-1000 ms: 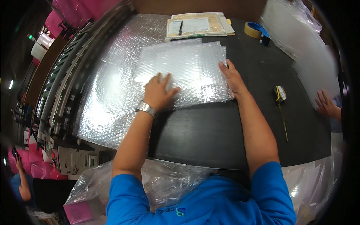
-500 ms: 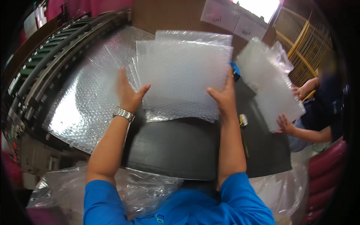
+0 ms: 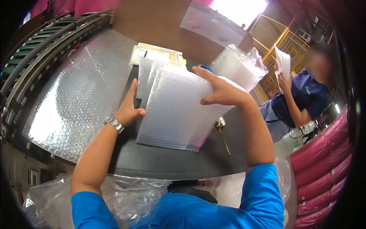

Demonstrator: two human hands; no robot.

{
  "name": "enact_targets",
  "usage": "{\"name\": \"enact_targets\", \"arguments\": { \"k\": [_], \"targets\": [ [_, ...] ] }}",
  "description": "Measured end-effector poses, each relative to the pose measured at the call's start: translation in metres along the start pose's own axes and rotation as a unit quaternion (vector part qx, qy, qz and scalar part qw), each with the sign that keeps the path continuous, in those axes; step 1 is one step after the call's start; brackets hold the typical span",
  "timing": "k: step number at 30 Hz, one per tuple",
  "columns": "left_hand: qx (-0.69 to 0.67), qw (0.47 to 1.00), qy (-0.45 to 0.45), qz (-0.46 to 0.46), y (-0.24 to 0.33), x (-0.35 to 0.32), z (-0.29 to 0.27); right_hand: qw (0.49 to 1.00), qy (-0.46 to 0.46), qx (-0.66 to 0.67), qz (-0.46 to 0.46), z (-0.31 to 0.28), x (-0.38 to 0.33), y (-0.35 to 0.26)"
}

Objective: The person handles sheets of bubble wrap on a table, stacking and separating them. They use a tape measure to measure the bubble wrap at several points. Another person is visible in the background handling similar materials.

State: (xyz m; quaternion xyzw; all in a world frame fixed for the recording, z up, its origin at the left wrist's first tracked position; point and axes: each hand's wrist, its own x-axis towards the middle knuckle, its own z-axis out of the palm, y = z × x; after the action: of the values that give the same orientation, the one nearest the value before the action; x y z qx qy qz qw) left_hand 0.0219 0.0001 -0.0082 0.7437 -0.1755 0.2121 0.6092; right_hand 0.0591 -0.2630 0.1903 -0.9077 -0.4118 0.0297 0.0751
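A small stack of clear bubble wrap sheets [image 3: 175, 105] sits at a slant over the black table, its layers fanned at the upper left. My left hand [image 3: 129, 108] is beside the stack's left edge, open, with fingers stretched and thumb apart. Across the upper right of the stack lies my right hand [image 3: 225, 91], its thumb and forefinger spread against the sheets. Some of its other fingers are hidden. Left of my left hand, a large shiny sheet of bubble wrap [image 3: 82, 87] covers the table.
Behind the stack lie papers [image 3: 162, 56]. A tape measure [image 3: 221, 122] with its blade out is on the black table [image 3: 160, 162]. A roller conveyor [image 3: 49, 49] runs at left. On the right, a co-worker [image 3: 305, 95] holds white sheets [image 3: 282, 65]; wrapped red rolls [image 3: 324, 160] are stacked nearby.
The bubble wrap stack has turned and come nearer, showing the papers behind it. My right hand has moved over its upper right. The co-worker has raised their sheets upright.
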Motion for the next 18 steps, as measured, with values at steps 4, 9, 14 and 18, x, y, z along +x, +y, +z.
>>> {"name": "enact_targets", "arguments": {
  "k": [4, 9, 14, 18],
  "targets": [
    [-0.015, 1.0, 0.01, -0.023, 0.007, -0.001, 0.001, 0.999, -0.041, 0.024, 0.012, -0.011, -0.006, -0.016],
    [-0.063, 0.997, 0.03, 0.036, 0.005, 0.002, 0.0, 1.0, 0.0, 0.011, -0.001, -0.021, -0.016, -0.013],
    [0.03, 0.999, -0.018, -0.027, 0.012, -0.003, 0.013, 0.997, -0.036, 0.011, 0.066, -0.011, -0.01, -0.016],
    [-0.048, 0.998, 0.016, -0.049, 0.023, -0.007, 0.018, 0.999, -0.03, 0.016, 0.001, -0.012, -0.015, -0.025]
  ]
}}
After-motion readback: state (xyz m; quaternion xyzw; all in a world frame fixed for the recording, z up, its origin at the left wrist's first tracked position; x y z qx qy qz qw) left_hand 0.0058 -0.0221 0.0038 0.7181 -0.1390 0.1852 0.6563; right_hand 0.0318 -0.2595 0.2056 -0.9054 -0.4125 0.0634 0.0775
